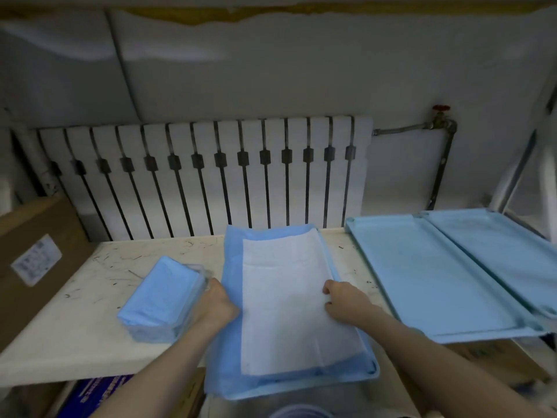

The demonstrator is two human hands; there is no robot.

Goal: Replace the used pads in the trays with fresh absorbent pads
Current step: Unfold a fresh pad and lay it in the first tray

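Note:
A blue-edged pad with a white absorbent middle [286,297] lies spread in the centre tray [372,377], its blue border draped over the tray's left side. My left hand [215,306] grips the pad's left blue edge. My right hand [346,303] presses with curled fingers on the pad's right side, near the tray's right wall. A clear-wrapped pack of folded blue pads [162,297] sits on the table just left of my left hand. Two bare light-blue trays [428,282] [506,254] lie side by side at the right.
The scuffed white table [90,312] ends against a white radiator [211,176] at the back. A cardboard box [36,260] stands at the left edge. A pipe with a red valve [441,116] runs at the right. Boxes sit below the table's front edge.

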